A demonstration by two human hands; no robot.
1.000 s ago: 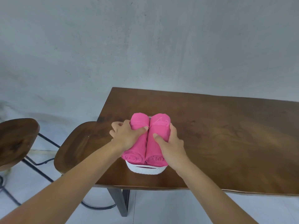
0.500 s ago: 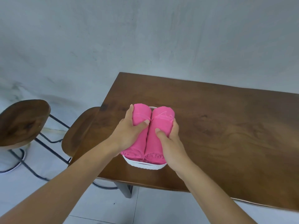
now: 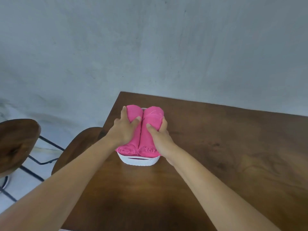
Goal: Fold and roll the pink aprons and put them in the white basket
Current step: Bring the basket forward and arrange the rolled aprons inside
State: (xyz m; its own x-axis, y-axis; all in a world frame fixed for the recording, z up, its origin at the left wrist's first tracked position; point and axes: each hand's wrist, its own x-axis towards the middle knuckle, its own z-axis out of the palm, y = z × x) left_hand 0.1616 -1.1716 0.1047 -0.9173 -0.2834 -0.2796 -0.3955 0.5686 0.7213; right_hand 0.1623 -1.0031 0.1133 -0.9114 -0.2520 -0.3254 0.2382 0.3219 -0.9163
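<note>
Two rolled pink aprons lie side by side in the white basket [image 3: 138, 161] near the table's left end. My left hand [image 3: 124, 130] grips the left apron roll [image 3: 133, 112], thumb in the gap between the rolls and fingers over its outer side. On the other side, my right hand [image 3: 159, 135] grips the right apron roll [image 3: 153, 114] in the same way. Only the basket's near wall and a bit of its far rim show; the rolls stick out above it.
The basket stands on a dark wooden table [image 3: 225, 147] set against a grey wall. Two wooden stools with black metal legs stand left of the table, one [image 3: 18, 144] further left and one [image 3: 78, 147] tucked at the table's edge.
The view has shifted, so more of the table's near surface shows. Both hands stay on the rolls, now wrapped more firmly round their sides.
</note>
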